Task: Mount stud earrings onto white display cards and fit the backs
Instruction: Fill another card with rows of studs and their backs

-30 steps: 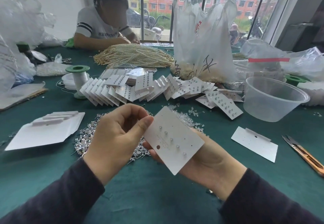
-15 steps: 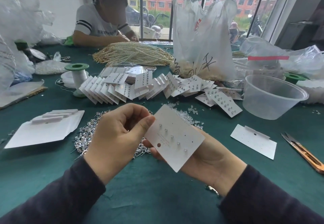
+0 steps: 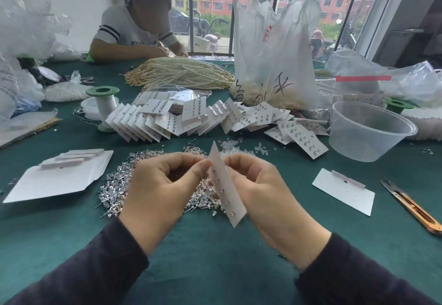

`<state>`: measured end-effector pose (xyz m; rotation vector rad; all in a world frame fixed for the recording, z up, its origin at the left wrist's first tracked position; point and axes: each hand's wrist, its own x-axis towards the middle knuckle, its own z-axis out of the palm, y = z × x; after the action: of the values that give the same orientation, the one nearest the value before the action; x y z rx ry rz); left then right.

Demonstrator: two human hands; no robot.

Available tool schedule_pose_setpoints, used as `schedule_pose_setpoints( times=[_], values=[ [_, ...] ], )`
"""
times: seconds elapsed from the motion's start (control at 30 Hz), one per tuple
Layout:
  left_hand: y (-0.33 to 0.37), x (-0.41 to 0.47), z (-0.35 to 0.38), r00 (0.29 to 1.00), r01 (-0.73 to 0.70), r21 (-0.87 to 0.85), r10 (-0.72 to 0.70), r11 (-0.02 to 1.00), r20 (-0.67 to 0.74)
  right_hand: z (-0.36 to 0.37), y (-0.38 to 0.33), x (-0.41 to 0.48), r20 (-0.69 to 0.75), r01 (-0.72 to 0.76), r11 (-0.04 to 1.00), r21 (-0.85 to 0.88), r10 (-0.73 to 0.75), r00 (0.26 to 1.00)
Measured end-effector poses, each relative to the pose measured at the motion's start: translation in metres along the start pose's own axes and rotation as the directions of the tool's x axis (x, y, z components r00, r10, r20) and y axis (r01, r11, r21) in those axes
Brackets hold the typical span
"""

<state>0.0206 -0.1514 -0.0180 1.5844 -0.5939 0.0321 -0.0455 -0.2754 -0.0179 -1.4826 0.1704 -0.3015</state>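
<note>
**Earring card turned edge-on for its backs**

Across the green tabletop [image 3: 215, 269] lie finished cards [image 3: 196, 116], a heap of loose studs [image 3: 119, 185] and clear backs [image 3: 239, 145]. Both hands hold one white card [image 3: 227, 192] above the heap: the left hand [image 3: 160, 190] pinches its upper edge, the right hand [image 3: 265, 190] grasps it from behind. Fitting backs seems in hand; next, each must meet its post.

Soft daylight enters through the far windows [image 3: 251, 10]; shadows are faint, edges bow outward (wide-angle lens), focus mostly sharp.
</note>
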Motion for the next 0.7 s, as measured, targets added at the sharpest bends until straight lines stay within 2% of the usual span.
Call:
schedule_pose_setpoints(
  times=[0.1,0.17,0.23,0.33,0.43,0.53,0.57,0.63,0.7],
  values=[
    [-0.002,0.002,0.001,0.976,0.213,-0.244,-0.197,0.946,0.088,-0.001,0.002,0.000,-0.068,0.205,0.917,-0.343,-0.241,0.968],
    [-0.002,0.003,0.001,0.938,0.342,-0.364,-0.293,0.866,0.184,-0.001,0.003,0.000,-0.026,0.305,0.805,-0.510,-0.368,0.929],
    [0.000,0.003,0.000,0.908,0.413,-0.427,-0.332,0.804,0.254,-0.002,0.006,0.000,0.033,0.384,0.665,-0.640,-0.475,0.879],
    [0.002,0.003,-0.002,0.876,0.473,-0.429,-0.361,0.769,0.319,-0.003,0.008,0.001,0.099,0.435,0.520,-0.735,-0.553,0.827],
    [0.001,0.001,-0.001,0.844,0.533,-0.392,-0.438,0.749,0.310,-0.003,0.008,0.001,0.134,0.451,0.418,-0.789,-0.599,0.790],
    [-0.001,0.003,-0.001,0.802,0.596,-0.384,-0.540,0.705,0.255,-0.006,0.003,0.004,0.174,0.517,0.415,-0.749,-0.629,0.757],
    [-0.001,0.004,-0.001,0.791,0.609,-0.380,-0.567,0.697,0.227,-0.010,0.001,0.006,0.141,0.507,0.452,-0.734,-0.629,0.765],
    [-0.002,0.006,-0.003,0.779,0.619,-0.361,-0.604,0.698,0.169,-0.024,-0.002,0.014,0.004,0.364,0.541,-0.758,-0.554,0.832],
    [-0.004,0.007,-0.005,0.770,0.630,-0.335,-0.622,0.701,0.145,-0.042,0.000,0.022,-0.074,0.127,0.511,-0.850,-0.356,0.932]
  ],
)
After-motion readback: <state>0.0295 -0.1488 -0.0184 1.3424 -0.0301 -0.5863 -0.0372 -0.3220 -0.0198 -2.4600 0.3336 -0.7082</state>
